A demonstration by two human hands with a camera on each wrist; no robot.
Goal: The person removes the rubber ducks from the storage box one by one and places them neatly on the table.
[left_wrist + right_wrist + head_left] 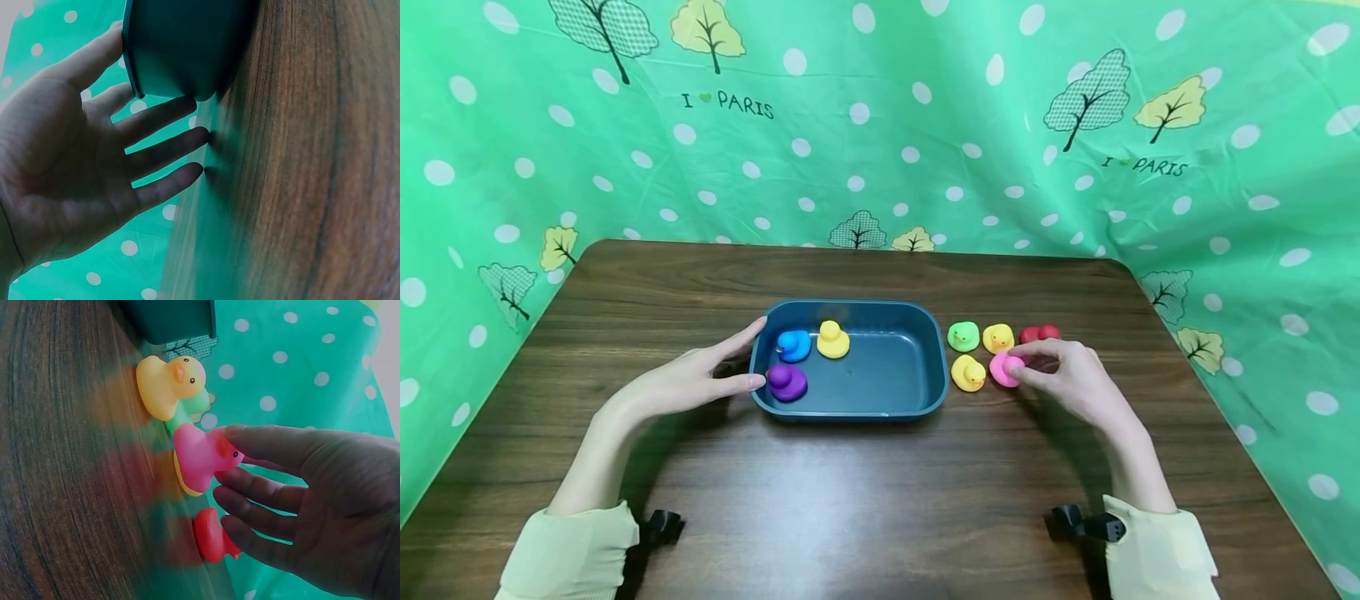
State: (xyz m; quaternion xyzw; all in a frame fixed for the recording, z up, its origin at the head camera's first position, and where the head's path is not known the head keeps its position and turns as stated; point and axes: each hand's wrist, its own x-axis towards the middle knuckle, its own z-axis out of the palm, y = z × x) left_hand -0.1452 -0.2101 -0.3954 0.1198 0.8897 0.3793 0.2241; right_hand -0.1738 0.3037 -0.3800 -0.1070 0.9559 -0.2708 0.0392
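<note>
In the head view, a dark blue rectangular bin (857, 414) holds a blue rubber duck (794, 345), a yellow one and a purple rubber duck (787, 382) at its left end. My left hand (692, 379) touches the bin's left rim with thumb and index finger; in the left wrist view its other fingers stretch out loosely below the bin wall (187, 50). Thumb and fingers of my right hand (1072, 379) pinch a pink rubber duck (199, 459) by its head, low over the table. Just beyond that hand is a red rubber duck (1037, 332), partly hidden.
Right of the bin stand a green rubber duck (963, 337) and two yellow-orange ones, the nearer yellow duck (967, 373) close to the pink one. Everything is on a dark wooden table (850, 500). A green dotted cloth (880, 125) hangs behind and along the sides.
</note>
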